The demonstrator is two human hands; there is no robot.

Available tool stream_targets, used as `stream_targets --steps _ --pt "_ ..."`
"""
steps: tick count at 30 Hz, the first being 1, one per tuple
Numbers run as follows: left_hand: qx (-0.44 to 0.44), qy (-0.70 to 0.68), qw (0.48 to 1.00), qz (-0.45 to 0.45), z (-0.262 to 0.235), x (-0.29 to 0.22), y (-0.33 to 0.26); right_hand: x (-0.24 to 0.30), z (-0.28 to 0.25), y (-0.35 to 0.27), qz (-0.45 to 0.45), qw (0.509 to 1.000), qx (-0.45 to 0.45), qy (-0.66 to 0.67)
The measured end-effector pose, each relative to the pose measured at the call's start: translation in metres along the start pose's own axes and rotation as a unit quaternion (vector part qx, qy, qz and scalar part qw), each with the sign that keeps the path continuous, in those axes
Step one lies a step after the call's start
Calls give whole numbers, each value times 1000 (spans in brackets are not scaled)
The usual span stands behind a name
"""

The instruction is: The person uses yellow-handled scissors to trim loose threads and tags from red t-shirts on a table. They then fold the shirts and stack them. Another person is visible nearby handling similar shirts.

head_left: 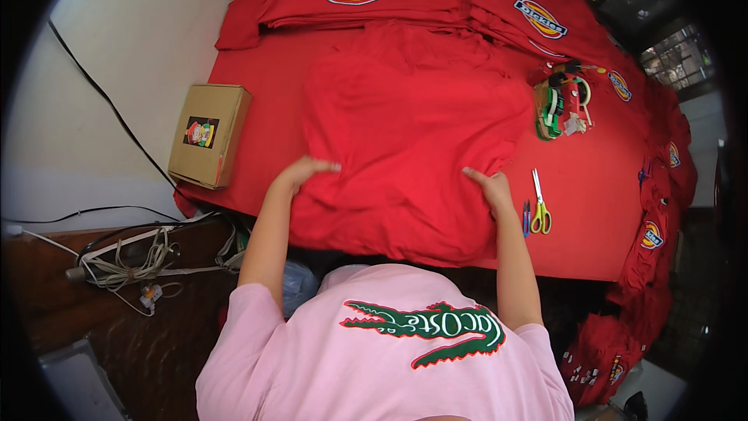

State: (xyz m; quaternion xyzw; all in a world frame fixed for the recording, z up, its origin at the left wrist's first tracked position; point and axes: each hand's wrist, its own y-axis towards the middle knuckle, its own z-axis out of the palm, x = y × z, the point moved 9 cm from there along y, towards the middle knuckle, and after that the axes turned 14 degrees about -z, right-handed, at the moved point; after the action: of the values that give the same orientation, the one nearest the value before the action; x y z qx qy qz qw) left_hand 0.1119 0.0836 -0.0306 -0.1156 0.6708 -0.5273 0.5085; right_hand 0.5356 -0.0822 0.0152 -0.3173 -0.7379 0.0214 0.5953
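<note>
Red cloth (413, 132), soft and pretty rumpled, lies right in front of me, middle of the table (584, 226), reaching down to the near edge.

"Smooth or wrinkly? And what are your fingers doing?"

Bit of both tbh. Flat-ish in the center, shallow creases running across, scrunchier along the far end. My left fingers (322, 165) and right fingers (476, 177) are on it at either side, thumbs pointing inward on top. Rest of them are mostly hidden, so can't tell if they're pinching fabric or just resting.

"What's around it?"

Table's covered in matte red too, so it's red on red lol. Left side has a boxy brown cardboard box (191, 152) with a dark picture label. Right side: scissors (538, 218) with shiny blades and yellow-green loop handles, slim blue snips (527, 218) just beside, and a green-and-red plastic clutter (553, 109) further back.

"And behind?"

Thick stack of folded red fabric (358, 12), oval patch on top.
</note>
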Motion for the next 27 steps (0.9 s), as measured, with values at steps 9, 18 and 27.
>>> stream_targets --steps 9,18,27 --pt "84 -183 973 -114 67 186 -97 -31 3 -117 -227 954 -176 -87" --pt "21 -194 942 -273 104 370 -172 -188 30 -233 80 961 168 206" --pt "51 -240 876 -415 166 532 -233 -354 42 -308 305 909 259 114"
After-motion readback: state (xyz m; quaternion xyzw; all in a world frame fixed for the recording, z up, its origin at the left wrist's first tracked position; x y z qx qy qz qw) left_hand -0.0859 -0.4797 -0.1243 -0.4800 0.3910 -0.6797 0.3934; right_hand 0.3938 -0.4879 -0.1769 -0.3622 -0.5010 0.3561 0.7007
